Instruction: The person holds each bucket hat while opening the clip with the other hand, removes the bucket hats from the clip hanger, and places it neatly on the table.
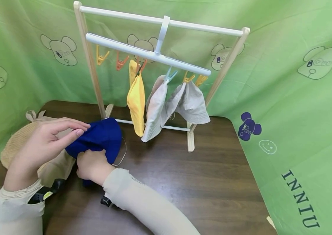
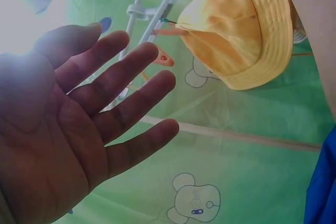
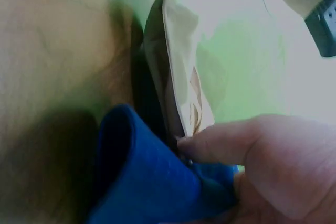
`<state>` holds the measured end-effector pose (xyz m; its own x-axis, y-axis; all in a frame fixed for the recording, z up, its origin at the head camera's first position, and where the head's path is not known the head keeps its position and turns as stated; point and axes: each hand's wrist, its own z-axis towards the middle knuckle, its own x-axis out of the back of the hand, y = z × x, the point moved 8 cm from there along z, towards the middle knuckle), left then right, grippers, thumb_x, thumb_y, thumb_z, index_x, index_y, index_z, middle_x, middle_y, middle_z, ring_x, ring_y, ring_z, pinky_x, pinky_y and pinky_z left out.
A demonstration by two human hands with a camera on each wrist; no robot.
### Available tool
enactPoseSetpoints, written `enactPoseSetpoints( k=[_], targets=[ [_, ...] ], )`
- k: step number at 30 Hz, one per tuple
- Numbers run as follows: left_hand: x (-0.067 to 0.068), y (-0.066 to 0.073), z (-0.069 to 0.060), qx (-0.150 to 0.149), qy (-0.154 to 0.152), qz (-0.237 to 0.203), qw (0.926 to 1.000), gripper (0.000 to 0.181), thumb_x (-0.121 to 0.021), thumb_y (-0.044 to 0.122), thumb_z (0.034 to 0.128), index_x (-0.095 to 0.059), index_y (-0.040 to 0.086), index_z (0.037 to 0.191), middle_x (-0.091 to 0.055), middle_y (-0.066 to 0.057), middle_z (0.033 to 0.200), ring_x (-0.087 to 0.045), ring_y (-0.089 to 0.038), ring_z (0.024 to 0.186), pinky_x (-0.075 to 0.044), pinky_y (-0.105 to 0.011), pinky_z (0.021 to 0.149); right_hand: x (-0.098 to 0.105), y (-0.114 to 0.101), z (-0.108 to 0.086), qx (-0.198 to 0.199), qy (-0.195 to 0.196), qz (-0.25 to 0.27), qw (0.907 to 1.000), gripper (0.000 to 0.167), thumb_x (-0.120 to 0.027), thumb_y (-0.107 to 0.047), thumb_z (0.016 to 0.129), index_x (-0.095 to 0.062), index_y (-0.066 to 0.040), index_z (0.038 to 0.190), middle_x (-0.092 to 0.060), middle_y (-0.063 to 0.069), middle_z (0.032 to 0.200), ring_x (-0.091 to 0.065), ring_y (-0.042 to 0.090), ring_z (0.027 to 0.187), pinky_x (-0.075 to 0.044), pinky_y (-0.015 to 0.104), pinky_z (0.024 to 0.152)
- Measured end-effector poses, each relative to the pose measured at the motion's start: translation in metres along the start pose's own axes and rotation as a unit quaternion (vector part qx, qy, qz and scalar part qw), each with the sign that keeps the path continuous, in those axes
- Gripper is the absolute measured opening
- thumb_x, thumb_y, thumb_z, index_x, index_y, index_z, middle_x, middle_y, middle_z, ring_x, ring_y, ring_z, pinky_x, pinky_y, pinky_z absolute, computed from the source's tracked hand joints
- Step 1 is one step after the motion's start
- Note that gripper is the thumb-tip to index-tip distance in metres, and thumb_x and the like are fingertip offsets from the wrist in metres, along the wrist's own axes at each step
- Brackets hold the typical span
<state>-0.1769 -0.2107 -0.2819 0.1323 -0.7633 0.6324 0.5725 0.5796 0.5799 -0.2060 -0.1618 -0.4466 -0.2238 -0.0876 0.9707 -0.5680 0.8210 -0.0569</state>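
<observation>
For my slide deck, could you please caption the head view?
Right hand gripping a blue hat, left hand raised beside it, before a rack of clipped hats.

Big dark caps (image 1: 300, 197) on the green cloth (image 1: 286, 107) spell INNIU, running slantwise down the right side. The bear heads (image 1: 315, 69) printed on it, purple one (image 1: 249, 128) included, carry some small lettering, too fuzzy for me to make out. Same deal with the tiny print (image 1: 137, 181) on the person's right sleeve (image 1: 154, 204), can't read it.

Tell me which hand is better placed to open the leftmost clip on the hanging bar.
Probably the left hand: it holds nothing and looks nearer that yellow clip, while the right hand grips the blue hat.
</observation>
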Motion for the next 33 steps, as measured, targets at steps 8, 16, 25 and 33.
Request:
enactPoseSetpoints(
  k=[8,16,25,33],
  targets=[
    [0.005,0.003,0.000,-0.026,0.010,-0.005,0.9996,0.034,-0.067,-0.007,0.0931,-0.077,0.020,0.110,-0.074,0.009,0.117,-0.064,0.003,0.113,-0.045,-0.009,0.093,0.002,-0.007,-0.012,-0.056,0.047,-0.007,0.9973,0.044,-0.059,-0.032,0.103,-0.052,-0.031,0.146,-0.063,0.004,0.138,-0.061,0.027,0.127,-0.045,0.044,0.110],
    [0.003,0.003,0.000,-0.012,0.000,0.006,0.9999,0.034,-0.068,-0.004,0.0944,-0.076,0.025,0.110,-0.075,0.008,0.116,-0.064,0.005,0.111,-0.045,-0.008,0.091,-0.009,-0.015,-0.012,-0.056,0.044,-0.059,0.9957,0.041,-0.039,-0.026,0.111,-0.049,-0.035,0.150,-0.059,0.001,0.144,-0.056,0.024,0.133,-0.041,0.042,0.114],
    [0.001,0.001,-0.002,0.000,-0.013,0.019,0.9997,0.031,-0.067,0.000,0.0965,-0.076,0.025,0.114,-0.074,0.011,0.117,-0.063,0.008,0.111,-0.044,-0.007,0.089,-0.006,-0.008,-0.009,0.003,0.046,0.033,0.9984,0.042,-0.059,-0.029,0.103,-0.049,-0.033,0.144,-0.066,0.003,0.128,-0.064,0.027,0.119,-0.049,0.040,0.104],
    [-0.002,0.000,-0.001,0.000,-0.020,0.022,0.9996,0.033,-0.067,0.002,0.0969,-0.076,0.028,0.115,-0.074,0.013,0.118,-0.061,0.009,0.113,-0.042,-0.007,0.090,0.007,0.002,-0.019,0.090,0.083,0.005,0.9925,0.045,-0.070,-0.043,0.095,-0.055,-0.028,0.135,-0.067,-0.007,0.114,-0.068,0.011,0.097,-0.056,0.029,0.073]
  ],
)
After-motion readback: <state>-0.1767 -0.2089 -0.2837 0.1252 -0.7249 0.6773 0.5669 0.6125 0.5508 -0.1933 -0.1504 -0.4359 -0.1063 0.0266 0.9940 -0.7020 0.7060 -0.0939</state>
